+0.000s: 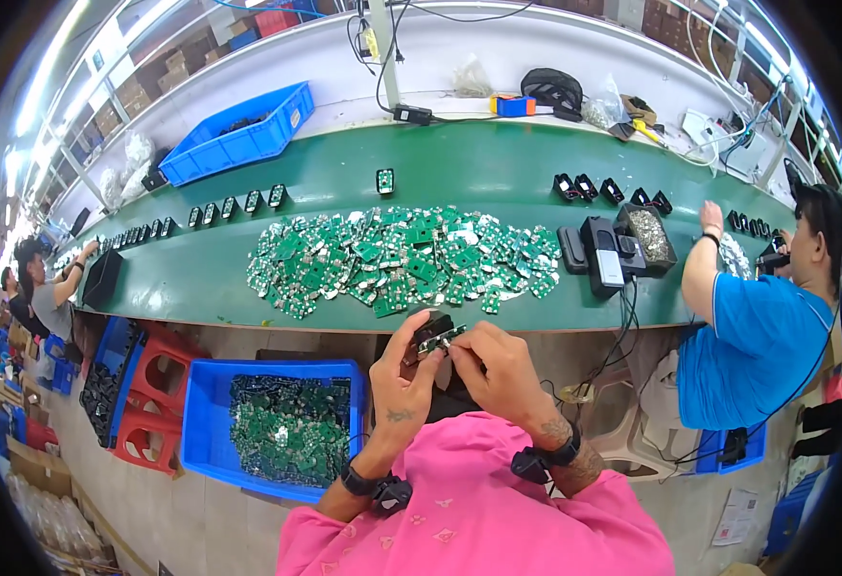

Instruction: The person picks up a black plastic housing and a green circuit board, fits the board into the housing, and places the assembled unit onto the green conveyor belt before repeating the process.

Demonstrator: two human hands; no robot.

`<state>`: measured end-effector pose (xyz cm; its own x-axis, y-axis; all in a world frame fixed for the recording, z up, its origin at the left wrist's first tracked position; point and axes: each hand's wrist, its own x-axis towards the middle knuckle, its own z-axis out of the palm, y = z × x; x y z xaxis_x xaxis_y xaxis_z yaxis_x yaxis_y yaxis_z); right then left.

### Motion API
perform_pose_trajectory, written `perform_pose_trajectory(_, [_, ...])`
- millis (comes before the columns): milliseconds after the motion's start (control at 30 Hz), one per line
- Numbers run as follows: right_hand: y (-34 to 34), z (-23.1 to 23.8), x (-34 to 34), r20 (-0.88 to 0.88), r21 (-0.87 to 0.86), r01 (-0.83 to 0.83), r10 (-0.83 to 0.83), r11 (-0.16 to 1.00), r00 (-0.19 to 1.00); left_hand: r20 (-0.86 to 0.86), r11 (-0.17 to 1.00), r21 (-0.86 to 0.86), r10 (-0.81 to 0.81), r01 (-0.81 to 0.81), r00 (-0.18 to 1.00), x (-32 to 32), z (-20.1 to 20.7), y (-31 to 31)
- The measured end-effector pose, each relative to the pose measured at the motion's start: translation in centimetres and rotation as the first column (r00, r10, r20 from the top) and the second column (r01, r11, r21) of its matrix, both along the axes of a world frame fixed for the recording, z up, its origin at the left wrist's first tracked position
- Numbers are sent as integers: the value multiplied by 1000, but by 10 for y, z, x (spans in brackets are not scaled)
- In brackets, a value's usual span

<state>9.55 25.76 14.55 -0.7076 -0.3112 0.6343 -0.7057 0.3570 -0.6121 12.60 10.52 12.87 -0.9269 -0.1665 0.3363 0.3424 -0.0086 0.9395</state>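
Note:
Just off the front edge of the green bench, my left hand (pixel 403 372) is closed round a small black plastic housing (pixel 428 329). Against the housing sits a small green circuit board (pixel 444 339), pinched at its right side by the fingers of my right hand (pixel 499 370). How far the board is seated in the housing is hidden by my fingers. A wide heap of loose green circuit boards (pixel 392 254) lies on the bench beyond my hands. Behind the heap, one black housing with a board inside (pixel 385 181) stands alone.
Below my left forearm, a blue bin (pixel 193 422) holds many boards. Right of the heap are a black powered device (pixel 603 259) and a box of small metal parts (pixel 646 235). Rows of housings run along the belt (pixel 344 158). Co-workers sit left and right (pixel 757 326).

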Motion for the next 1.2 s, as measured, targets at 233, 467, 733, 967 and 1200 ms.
perform_pose_trajectory(233, [2,1,-4,-19,187,14,-11,982,1000,24,970,-240,-34,39,999,-1,2,-9])
perform_pose_trajectory(467, [-35,-19,-12,-75,252,21,-2,967,997,-73,880,-444,152,-169,986,-3,-11,-27])
perform_pose_trajectory(733, [-44,-32,-14,226,38,171,-175,985,958,148,996,-83,30,-18,988,-13,-29,-40])
perform_pose_trajectory(967, [-59,-57,-41,691,-345,75,199,936,695,333,986,-37,-144,166,932,-22,-25,-81])
perform_pose_trajectory(1200, [-86,-61,-49,449,-515,-93,360,852,818,225,997,25,-79,75,971,-43,-25,-86])
